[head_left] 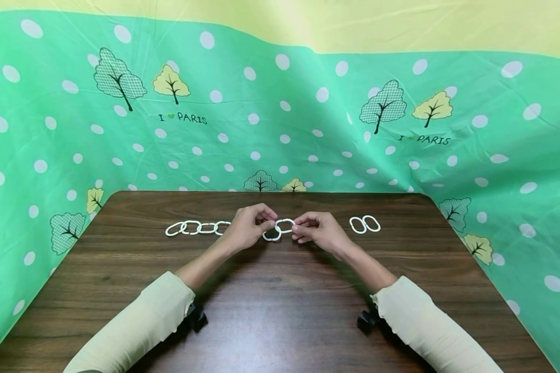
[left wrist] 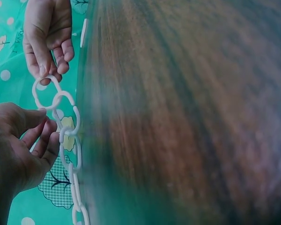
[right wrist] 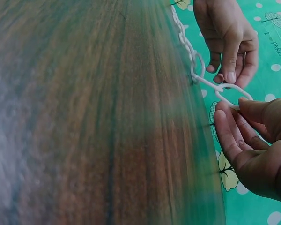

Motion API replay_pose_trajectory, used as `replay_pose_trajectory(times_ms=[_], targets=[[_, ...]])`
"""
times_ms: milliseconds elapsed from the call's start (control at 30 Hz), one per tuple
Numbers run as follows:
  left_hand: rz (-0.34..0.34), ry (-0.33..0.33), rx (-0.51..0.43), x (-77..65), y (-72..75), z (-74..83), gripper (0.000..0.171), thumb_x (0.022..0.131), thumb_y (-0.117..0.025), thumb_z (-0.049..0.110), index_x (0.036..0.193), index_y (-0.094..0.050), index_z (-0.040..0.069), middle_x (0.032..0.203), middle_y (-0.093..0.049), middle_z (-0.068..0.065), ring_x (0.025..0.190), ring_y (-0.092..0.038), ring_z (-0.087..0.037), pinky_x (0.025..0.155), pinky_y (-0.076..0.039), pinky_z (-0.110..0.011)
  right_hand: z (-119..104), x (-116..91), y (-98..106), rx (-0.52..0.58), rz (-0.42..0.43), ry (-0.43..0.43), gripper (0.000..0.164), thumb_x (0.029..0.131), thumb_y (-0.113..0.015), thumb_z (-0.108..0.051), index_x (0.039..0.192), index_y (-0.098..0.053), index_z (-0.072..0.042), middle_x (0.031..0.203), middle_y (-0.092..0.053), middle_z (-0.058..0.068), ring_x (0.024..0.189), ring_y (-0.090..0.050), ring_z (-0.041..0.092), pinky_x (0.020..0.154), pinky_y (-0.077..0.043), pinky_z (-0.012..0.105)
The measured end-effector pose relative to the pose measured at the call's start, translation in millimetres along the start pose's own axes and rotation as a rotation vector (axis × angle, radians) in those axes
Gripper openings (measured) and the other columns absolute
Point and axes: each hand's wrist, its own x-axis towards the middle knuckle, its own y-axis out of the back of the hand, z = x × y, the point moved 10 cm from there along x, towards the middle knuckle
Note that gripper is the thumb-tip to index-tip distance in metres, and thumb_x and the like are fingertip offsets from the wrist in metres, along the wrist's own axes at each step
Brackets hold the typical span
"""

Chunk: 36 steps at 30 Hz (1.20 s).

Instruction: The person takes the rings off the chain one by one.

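White plastic oval links are joined in a chain (head_left: 207, 224) lying along the far part of the table, partly hidden behind my left hand (head_left: 247, 226). At the chain's right end, my right hand (head_left: 321, 231) pinches the end link (left wrist: 35, 93) between thumb and fingers at its right side. My left hand's thumb and index fingertips pinch that link's opposite end, close to where it hooks through the neighbouring link (head_left: 272, 240). The end link is held raised, tilted between both hands. My left hand's other fingers curl loosely beside the chain in the left wrist view.
Two loose white links, one on the left (head_left: 351, 226) and one on the right (head_left: 379, 226), lie side by side to the right of my right hand. The dark wooden table (head_left: 280, 300) ends at a green dotted cloth (head_left: 280, 155) that hangs behind it and along both sides.
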Motion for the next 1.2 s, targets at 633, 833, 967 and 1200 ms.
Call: replay_pose_trajectory(times_ms=[633, 833, 967, 1200], targets=[[-0.106, -0.024, 0.064, 6.5, -5.1, -8.1, 0.019, 0.102, -0.082, 0.006, 0.121, -0.081, 0.007, 0.116, -0.085, -0.009, 0.114, -0.078, -0.026, 0.110, -0.059, -0.050, -1, -2, 6, -0.022, 0.006, -0.006, 0.029, 0.108, -0.073, -0.001, 0.129, -0.069, 0.019, 0.111, -0.081, 0.031, 0.090, -0.082, 0.017, 0.083, -0.070, 0.033], [-0.165, -0.041, 0.107, 6.9, -10.9, -6.8, 0.015, 0.103, -0.080, 0.007, 0.118, -0.082, 0.007, 0.112, -0.084, -0.008, 0.111, -0.077, -0.024, 0.111, -0.057, -0.051, 0, -2, 7, -0.029, 0.001, -0.008, 0.029, 0.108, -0.073, -0.001, 0.130, -0.069, 0.018, 0.111, -0.080, 0.030, 0.090, -0.082, 0.016, 0.084, -0.070, 0.033], [-0.171, -0.042, 0.112, 7.0, -11.8, -6.7, 0.012, 0.102, -0.081, 0.008, 0.114, -0.083, 0.008, 0.107, -0.084, -0.006, 0.106, -0.076, -0.021, 0.108, -0.058, -0.049, 0, -2, 8, -0.037, 0.000, -0.012, 0.029, 0.108, -0.073, -0.001, 0.130, -0.069, 0.018, 0.110, -0.081, 0.029, 0.089, -0.081, 0.016, 0.084, -0.070, 0.034], [-0.175, -0.049, 0.111, 7.4, -12.8, -6.9, 0.010, 0.101, -0.084, 0.010, 0.111, -0.083, 0.009, 0.103, -0.084, -0.004, 0.101, -0.075, -0.017, 0.105, -0.059, -0.047, 1, -3, 12, -0.038, 0.006, -0.011, 0.030, 0.109, -0.072, 0.000, 0.131, -0.068, 0.019, 0.115, -0.079, 0.035, 0.089, -0.081, 0.016, 0.084, -0.070, 0.034]])
